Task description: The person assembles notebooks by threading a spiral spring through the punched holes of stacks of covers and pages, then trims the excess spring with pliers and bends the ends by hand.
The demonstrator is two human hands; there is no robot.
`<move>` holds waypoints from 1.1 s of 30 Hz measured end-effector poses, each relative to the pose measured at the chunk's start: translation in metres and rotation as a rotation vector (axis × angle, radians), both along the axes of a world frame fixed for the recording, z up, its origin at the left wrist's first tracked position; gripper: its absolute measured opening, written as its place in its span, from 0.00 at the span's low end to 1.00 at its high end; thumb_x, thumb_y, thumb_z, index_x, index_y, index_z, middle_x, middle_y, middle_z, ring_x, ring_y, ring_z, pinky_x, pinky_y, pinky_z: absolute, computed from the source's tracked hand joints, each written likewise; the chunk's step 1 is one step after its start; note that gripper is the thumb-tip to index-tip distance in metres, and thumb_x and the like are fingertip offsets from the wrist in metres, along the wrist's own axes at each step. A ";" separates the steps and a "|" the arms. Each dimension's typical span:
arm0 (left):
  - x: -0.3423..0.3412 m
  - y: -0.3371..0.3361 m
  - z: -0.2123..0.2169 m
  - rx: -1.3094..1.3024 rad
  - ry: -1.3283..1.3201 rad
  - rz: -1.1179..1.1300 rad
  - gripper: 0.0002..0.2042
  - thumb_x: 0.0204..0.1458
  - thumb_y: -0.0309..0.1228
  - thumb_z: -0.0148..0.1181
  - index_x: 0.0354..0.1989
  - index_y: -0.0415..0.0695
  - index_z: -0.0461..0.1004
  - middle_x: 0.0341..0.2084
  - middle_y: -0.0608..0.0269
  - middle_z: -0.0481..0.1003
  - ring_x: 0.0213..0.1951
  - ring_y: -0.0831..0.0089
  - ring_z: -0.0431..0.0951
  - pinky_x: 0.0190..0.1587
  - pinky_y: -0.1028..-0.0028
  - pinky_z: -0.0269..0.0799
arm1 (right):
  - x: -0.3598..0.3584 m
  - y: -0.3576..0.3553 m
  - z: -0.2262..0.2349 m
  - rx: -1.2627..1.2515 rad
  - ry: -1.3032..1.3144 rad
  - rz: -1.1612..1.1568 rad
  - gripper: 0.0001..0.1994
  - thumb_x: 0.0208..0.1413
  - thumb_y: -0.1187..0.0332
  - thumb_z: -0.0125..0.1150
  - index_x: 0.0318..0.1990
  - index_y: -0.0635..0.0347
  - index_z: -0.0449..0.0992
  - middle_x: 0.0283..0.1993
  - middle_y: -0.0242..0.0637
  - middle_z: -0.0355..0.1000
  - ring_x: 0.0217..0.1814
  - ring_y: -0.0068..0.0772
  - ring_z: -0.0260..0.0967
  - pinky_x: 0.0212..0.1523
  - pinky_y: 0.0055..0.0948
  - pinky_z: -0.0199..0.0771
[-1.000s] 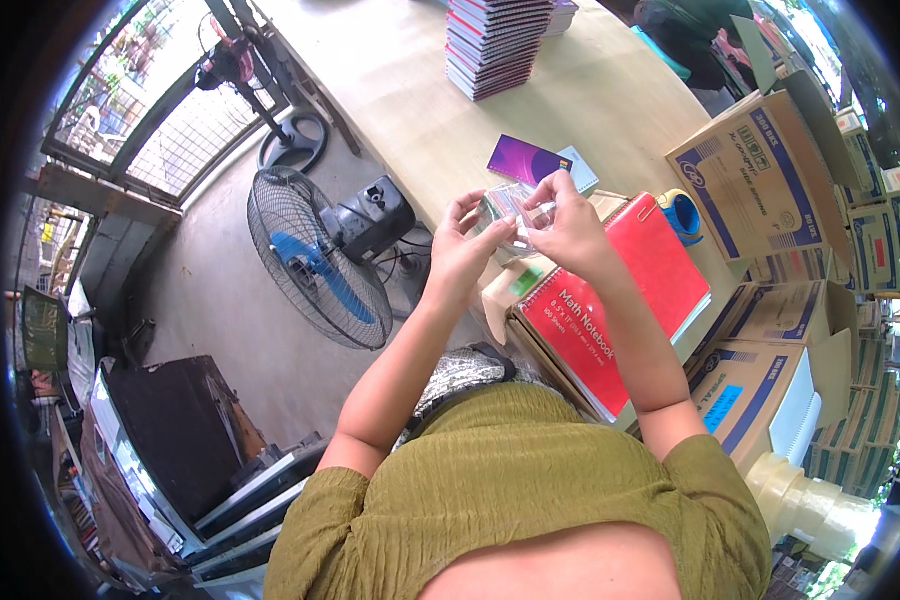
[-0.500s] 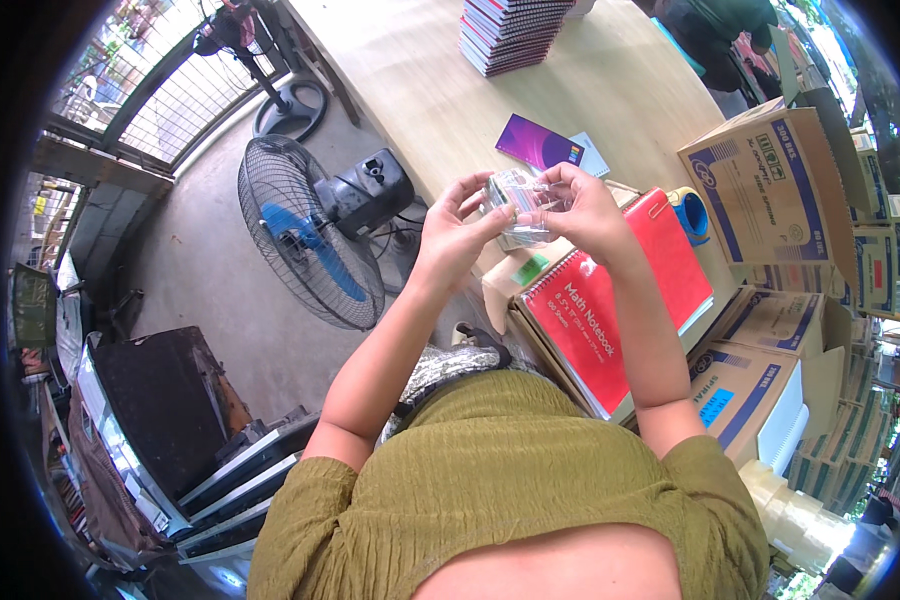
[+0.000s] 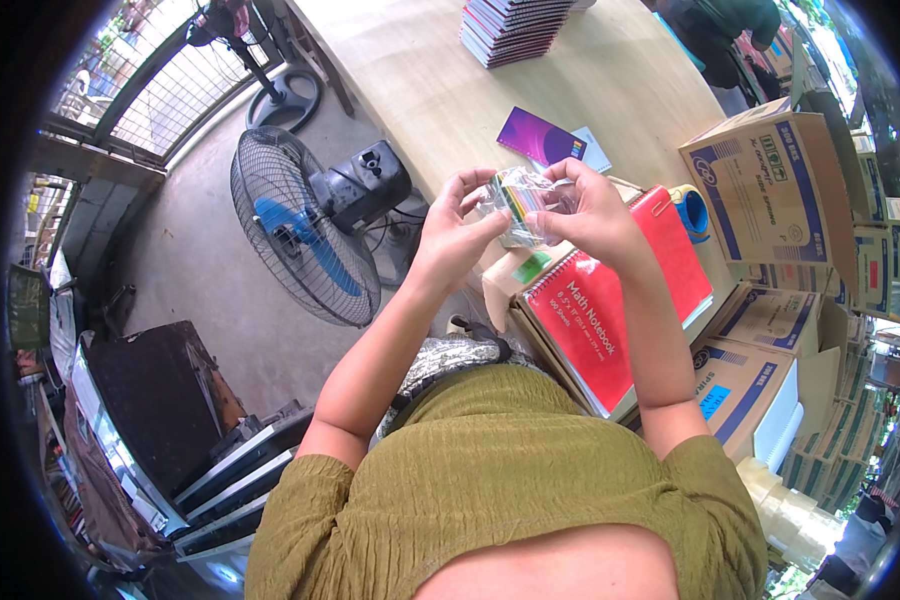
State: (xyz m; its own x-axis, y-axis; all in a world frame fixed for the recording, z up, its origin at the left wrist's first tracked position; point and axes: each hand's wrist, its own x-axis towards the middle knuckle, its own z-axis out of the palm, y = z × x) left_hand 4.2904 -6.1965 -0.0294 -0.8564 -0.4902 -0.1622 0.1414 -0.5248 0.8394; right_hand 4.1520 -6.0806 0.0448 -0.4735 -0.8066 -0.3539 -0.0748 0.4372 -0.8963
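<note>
Between my two hands is a small packet in crinkly clear plastic (image 3: 523, 212), with coloured stripes showing inside. My left hand (image 3: 455, 228) pinches its left side with thumb and fingers. On the other side, my right hand (image 3: 595, 217) grips the plastic in the same way. The packet is held up over the near edge of the table. Below my right forearm lies a red spiral notebook (image 3: 660, 265) on an open carton. A green piece (image 3: 532, 266) sits beside the notebook's upper left corner. Just beyond my hands, a purple card (image 3: 536, 138) overlaps a pale card (image 3: 596, 152) on the table.
A stack of spiral notebooks (image 3: 515, 32) stands farther back on the wooden table (image 3: 410, 80). Right of the red notebook are a blue tape roll (image 3: 692, 213) and cardboard cartons (image 3: 760, 190). A caged fan (image 3: 305, 235) stands at left. Another person (image 3: 715, 35) is at the far right.
The packet has turned in my hands, so its coloured stripes show more plainly. Both hands keep hold of it, in nearly the same place.
</note>
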 end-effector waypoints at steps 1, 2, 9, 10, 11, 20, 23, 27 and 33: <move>0.000 0.000 0.001 0.012 0.001 0.001 0.27 0.45 0.20 0.61 0.55 0.38 0.59 0.49 0.52 0.65 0.51 0.69 0.68 0.53 0.70 0.68 | 0.000 -0.001 0.001 0.006 0.013 0.007 0.21 0.43 0.75 0.68 0.44 0.63 0.65 0.38 0.40 0.72 0.37 0.24 0.70 0.33 0.23 0.74; 0.001 0.000 0.002 0.023 0.003 0.000 0.27 0.45 0.20 0.61 0.55 0.38 0.59 0.49 0.53 0.65 0.51 0.70 0.68 0.52 0.70 0.68 | 0.000 -0.001 0.001 0.011 0.026 0.013 0.21 0.44 0.75 0.68 0.44 0.63 0.65 0.38 0.41 0.72 0.37 0.24 0.70 0.33 0.24 0.74; -0.002 0.011 0.015 -0.016 -0.113 0.080 0.29 0.45 0.25 0.66 0.54 0.39 0.57 0.48 0.54 0.64 0.51 0.69 0.66 0.51 0.70 0.69 | 0.002 -0.003 -0.005 -0.033 0.103 0.028 0.20 0.41 0.73 0.69 0.41 0.64 0.65 0.36 0.42 0.72 0.35 0.26 0.71 0.30 0.26 0.73; -0.003 0.012 0.018 -0.077 -0.151 0.094 0.29 0.45 0.26 0.66 0.54 0.40 0.57 0.47 0.54 0.63 0.51 0.69 0.66 0.51 0.70 0.69 | 0.003 -0.004 -0.006 -0.025 0.122 0.020 0.20 0.41 0.72 0.68 0.41 0.64 0.65 0.36 0.42 0.72 0.34 0.26 0.71 0.30 0.26 0.73; -0.003 0.012 0.019 -0.138 -0.187 0.114 0.29 0.45 0.27 0.67 0.53 0.40 0.57 0.47 0.54 0.63 0.51 0.68 0.66 0.51 0.70 0.69 | 0.005 -0.005 -0.006 -0.019 0.141 0.018 0.20 0.41 0.72 0.68 0.41 0.64 0.66 0.36 0.43 0.72 0.34 0.26 0.71 0.30 0.26 0.73; 0.000 0.009 -0.003 -0.058 -0.016 0.075 0.29 0.44 0.25 0.67 0.54 0.40 0.58 0.51 0.53 0.60 0.56 0.67 0.60 0.53 0.69 0.67 | 0.010 -0.006 0.000 0.052 0.281 0.059 0.20 0.45 0.73 0.67 0.43 0.62 0.63 0.40 0.43 0.70 0.37 0.24 0.69 0.32 0.23 0.74; 0.002 0.012 0.002 -0.078 -0.058 0.079 0.28 0.44 0.28 0.67 0.53 0.43 0.61 0.51 0.56 0.62 0.59 0.63 0.56 0.54 0.67 0.64 | 0.020 -0.007 0.009 0.064 0.389 0.044 0.21 0.43 0.69 0.66 0.43 0.62 0.62 0.37 0.45 0.72 0.36 0.36 0.73 0.35 0.30 0.73; 0.001 0.019 0.008 -0.048 -0.054 0.120 0.26 0.44 0.25 0.65 0.52 0.42 0.62 0.51 0.57 0.62 0.57 0.67 0.59 0.53 0.70 0.65 | 0.029 -0.007 0.005 -0.009 0.598 0.061 0.22 0.42 0.70 0.64 0.44 0.62 0.60 0.38 0.46 0.72 0.36 0.46 0.74 0.35 0.38 0.73; -0.012 0.028 0.010 -0.109 -0.058 0.187 0.25 0.45 0.22 0.64 0.51 0.40 0.61 0.49 0.54 0.63 0.58 0.68 0.58 0.56 0.71 0.63 | 0.027 -0.003 0.015 0.045 1.175 0.252 0.23 0.44 0.69 0.64 0.46 0.59 0.60 0.42 0.43 0.65 0.35 0.45 0.73 0.33 0.39 0.75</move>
State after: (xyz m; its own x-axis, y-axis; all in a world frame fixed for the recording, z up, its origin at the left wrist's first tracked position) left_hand 4.2782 -6.1686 -0.0190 -0.7400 -0.6566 -0.1461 0.1772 -0.3998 0.8993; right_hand 4.1789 -6.0835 0.0601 -0.3564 -0.9208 0.1582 -0.9238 0.3219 -0.2073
